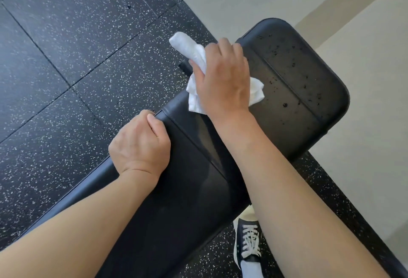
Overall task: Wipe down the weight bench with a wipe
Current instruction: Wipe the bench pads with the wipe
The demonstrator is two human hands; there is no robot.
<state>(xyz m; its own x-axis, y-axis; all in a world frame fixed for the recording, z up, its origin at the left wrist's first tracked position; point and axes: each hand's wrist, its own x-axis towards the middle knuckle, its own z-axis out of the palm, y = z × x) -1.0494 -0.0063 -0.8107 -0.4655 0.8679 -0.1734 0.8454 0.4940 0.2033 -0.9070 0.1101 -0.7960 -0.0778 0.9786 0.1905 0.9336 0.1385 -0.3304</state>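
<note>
The right hand (223, 78) grips the wipe (194, 56) on the weight bench (298, 83); the left hand (141, 143) clutches the bench's left edge. The loose wipe may bunch and miss the far droplets (284, 105).

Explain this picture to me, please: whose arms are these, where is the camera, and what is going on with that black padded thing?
No machine here: these are a person's two bare arms, filmed by one camera worn on their head, looking forward and down. The black padded thing is a weight bench, standing on a speckled rubber floor. The right hand holds a crumpled white wipe in its grip and presses it on the far pad, which shows dark specks. The left hand curls over the bench's near edge, apparently steadying it. Below the bench you see the person's laced sneaker.
</note>
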